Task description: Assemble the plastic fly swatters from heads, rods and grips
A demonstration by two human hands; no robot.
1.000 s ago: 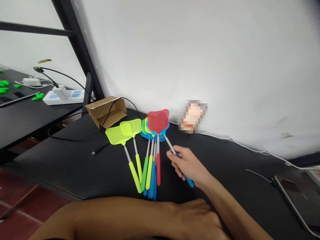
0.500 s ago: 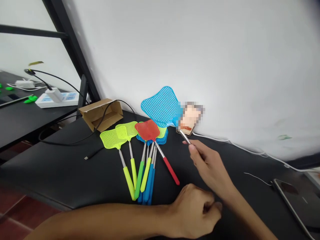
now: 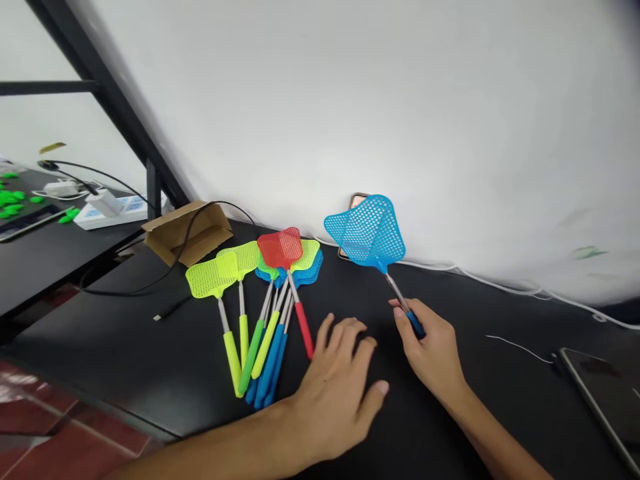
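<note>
My right hand (image 3: 431,343) is closed round the blue grip of a blue fly swatter (image 3: 373,230), whose mesh head points up and away toward the wall. My left hand (image 3: 340,383) is open, fingers spread over the table, close to the red handle of a red fly swatter (image 3: 281,247). To its left lie several more swatters in a loose fan: yellow-green ones (image 3: 204,277), a green-handled one (image 3: 251,357) and blue-handled ones (image 3: 270,367). Their heads partly overlap, the red one on top.
An open cardboard box (image 3: 190,233) sits at the back left beside a black cable (image 3: 135,293). Behind the raised swatter a phone (image 3: 358,200) leans on the wall. A dark tablet-like device (image 3: 600,387) lies at right; a power strip (image 3: 117,212) stands at far left.
My left hand has opened from a fist and moved left toward the red handle. The blue swatter in my right hand has turned more upright and come nearer, its blue grip now showing.
</note>
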